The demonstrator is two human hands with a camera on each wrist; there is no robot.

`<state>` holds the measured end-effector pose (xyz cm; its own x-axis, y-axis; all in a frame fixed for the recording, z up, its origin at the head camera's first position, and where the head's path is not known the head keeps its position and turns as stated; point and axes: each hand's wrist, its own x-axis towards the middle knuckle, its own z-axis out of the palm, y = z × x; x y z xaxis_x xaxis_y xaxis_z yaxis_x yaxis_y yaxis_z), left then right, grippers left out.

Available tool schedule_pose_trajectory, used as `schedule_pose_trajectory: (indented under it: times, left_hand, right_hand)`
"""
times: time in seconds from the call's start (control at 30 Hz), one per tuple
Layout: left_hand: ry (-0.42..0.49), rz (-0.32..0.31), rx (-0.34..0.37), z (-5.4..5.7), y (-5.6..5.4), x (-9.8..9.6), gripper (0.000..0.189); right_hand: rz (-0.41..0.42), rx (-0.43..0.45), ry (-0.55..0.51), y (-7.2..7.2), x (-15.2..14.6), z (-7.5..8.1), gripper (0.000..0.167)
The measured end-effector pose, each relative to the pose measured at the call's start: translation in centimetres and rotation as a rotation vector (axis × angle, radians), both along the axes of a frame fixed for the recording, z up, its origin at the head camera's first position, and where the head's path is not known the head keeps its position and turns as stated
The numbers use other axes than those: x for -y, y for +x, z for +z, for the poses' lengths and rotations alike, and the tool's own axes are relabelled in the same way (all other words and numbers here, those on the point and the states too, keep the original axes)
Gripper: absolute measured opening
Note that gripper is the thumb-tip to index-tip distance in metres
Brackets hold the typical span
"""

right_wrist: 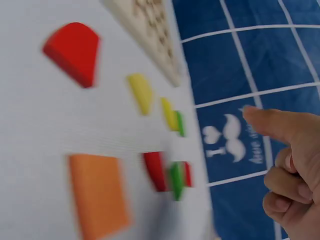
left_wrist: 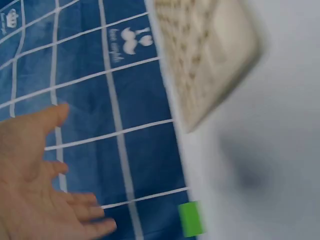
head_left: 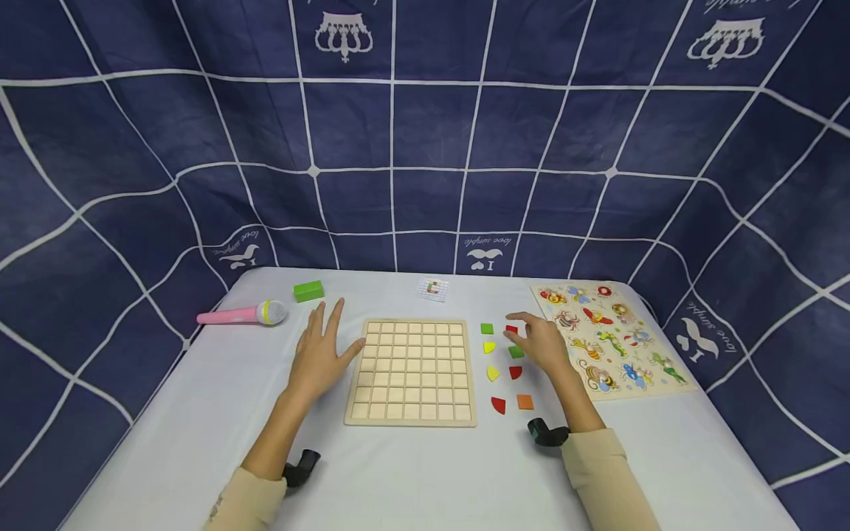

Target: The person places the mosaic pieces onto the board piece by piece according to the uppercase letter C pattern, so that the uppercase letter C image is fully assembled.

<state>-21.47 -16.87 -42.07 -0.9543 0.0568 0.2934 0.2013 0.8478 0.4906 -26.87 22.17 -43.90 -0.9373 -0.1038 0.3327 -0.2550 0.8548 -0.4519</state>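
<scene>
My left hand hovers at the left edge of a square wooden grid board, fingers spread and holding nothing. In the left wrist view its palm and loosely bent fingers show, with the board's corner beyond. Over on the board's right, my right hand is above the small coloured pieces, thumb and index finger apart. A red piece shows between those two fingertips, and a green square lies just below. The right wrist view shows the other fingers curled, nothing in them.
Two yellow pieces, red quarter-rounds, an orange square and another green square lie nearby. A pattern card sits behind the board. An insect puzzle is at right; a pink microphone and green block at left.
</scene>
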Motion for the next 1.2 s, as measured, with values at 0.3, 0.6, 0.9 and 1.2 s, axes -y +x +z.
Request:
schedule_pose_trajectory:
  times: [0.3, 0.6, 0.9, 1.2]
  left_hand:
    - [0.111, -0.25, 0.215, -5.9, -0.3, 0.8, 0.089]
    - [0.051, -0.314, 0.273, -8.4, -0.2, 1.5, 0.091]
    - [0.045, -0.302, 0.258, -8.4, -0.3, 1.5, 0.09]
    - [0.041, -0.312, 0.259, -8.8, -0.4, 1.7, 0.088]
  right_hand:
    - [0.12, 0.216, -0.044, -1.4, 0.7, -3.9, 0.036]
    - [0.093, 0.275, 0.009, -1.7, 1.1, -4.9, 0.034]
    - [0.092, 0.232, 0.04, -2.1, 1.2, -4.9, 0.029]
    - [0.145, 0.252, -0.005, -2.0, 1.6, -4.9, 0.029]
